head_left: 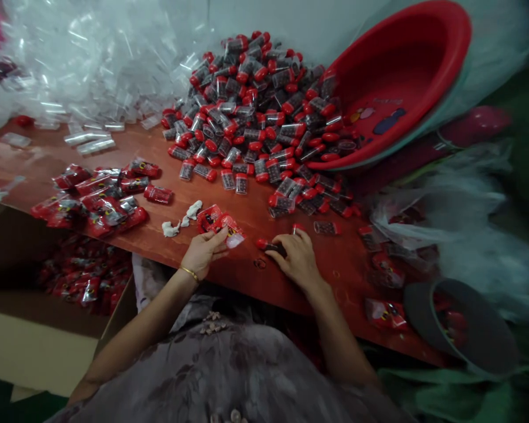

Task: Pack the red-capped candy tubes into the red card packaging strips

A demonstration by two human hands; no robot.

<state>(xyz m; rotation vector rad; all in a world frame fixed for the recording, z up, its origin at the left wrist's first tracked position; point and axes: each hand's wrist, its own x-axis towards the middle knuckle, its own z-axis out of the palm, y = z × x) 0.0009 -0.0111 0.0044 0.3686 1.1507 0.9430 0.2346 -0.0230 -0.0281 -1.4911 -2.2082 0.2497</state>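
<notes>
My left hand (203,251) is closed, pinching a printed red plastic sleeve (234,236) between thumb and fingers. Another red sleeve (208,217) lies just beyond those fingertips. My right hand (298,258), palm down over the table, has its thumb and fingers closed on a small clear bottle with a red cap (272,247). A second red cap (297,228) shows at the tips of its other fingers; whether it is held, I cannot tell. Right of that hand lies a loose red-capped bottle (326,228). Crumpled white scraps (171,229) rest left of the sleeves.
A large heap of red-capped bottles (251,126) spills from a tilted red basin (452,41). Wrapped bottles (106,205) lie at left, above a cardboard box (35,341) of similar packs. Clear plastic (92,53) piles behind; a grey bin (485,335) stands at right.
</notes>
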